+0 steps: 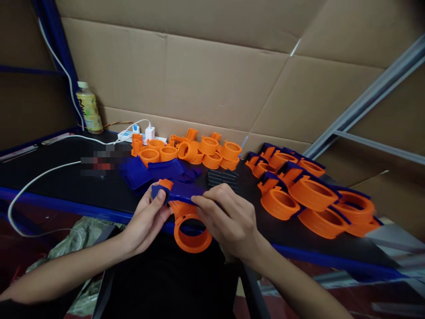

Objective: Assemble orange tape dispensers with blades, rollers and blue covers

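Cable (40, 177), white and looping, trailed across the far left of the black tabletop (66, 186) and ran back to a white power strip (133, 133) by the cardboard wall (212, 71), with a drink bottle (89, 107) standing upright in the corner beside it. Nearer the middle lay a loose stack of blue plates (142, 170), and just behind them a pile of bare orange rings (186, 150), several touching one another. In front of these, the left hand (148, 217) was closed on the left end of a blue plate (181, 190), thumb on top and fingers curled beneath. That plate sat across the top of an orange ring (191, 232), which hung at the table's near blue edge (99, 212), partly over it and in front of the person's dark clothing. The right hand (229, 217) gripped the plate's other end, fingertips pressed along its upper face and thumb hidden below. Just behind that hand lay a small stack of black ribbed parts (222, 177). Further right, a cluster of joined orange-and-blue pieces (312, 195) covered the tabletop, crowded against each other and reaching toward its right corner, where a grey metal rail (365, 102) slanted up along the wall.
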`<state>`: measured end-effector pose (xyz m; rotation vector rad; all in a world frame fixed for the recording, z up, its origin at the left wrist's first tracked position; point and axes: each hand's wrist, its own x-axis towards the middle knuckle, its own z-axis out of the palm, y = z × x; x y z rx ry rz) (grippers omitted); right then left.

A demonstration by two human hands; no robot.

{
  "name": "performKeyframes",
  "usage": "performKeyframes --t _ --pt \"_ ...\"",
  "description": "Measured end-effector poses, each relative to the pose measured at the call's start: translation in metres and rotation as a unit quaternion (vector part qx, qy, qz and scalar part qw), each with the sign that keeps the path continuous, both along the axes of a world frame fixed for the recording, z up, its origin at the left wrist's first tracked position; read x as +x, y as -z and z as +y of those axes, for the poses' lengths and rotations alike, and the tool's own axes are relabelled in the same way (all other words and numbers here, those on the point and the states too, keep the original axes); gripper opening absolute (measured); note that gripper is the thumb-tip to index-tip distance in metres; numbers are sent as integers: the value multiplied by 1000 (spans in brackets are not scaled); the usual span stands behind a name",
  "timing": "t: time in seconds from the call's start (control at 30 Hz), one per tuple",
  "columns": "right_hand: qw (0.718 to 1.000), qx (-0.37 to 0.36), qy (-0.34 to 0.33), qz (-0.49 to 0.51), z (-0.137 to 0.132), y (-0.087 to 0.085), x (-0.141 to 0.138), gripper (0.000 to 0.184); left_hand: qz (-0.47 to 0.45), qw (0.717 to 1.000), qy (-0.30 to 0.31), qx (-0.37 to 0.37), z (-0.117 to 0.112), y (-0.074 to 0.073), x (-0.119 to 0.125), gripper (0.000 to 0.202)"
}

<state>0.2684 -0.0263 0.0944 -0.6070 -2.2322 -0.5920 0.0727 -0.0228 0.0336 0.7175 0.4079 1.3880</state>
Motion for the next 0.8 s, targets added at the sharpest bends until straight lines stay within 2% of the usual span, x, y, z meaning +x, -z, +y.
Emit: performKeyframes --t 0.17,0.43,0.67,0.8 --pt "1000 5 -2 -2 -7 -3 -3 8 11 1000 -7 5 -2 4 -3 30" --pt "1000 11 0 -10 -6 -1 3 14 53 999 -11 -1 -6 -2 -4 29" --pt "999 15 25 -20 -17 0 5 14 72 997 -22 -26 -11 -3 -1 45" --pt "997 37 46 -40 -22 -3 1 14 85 996 -31 -11 -12 -6 -3 53"
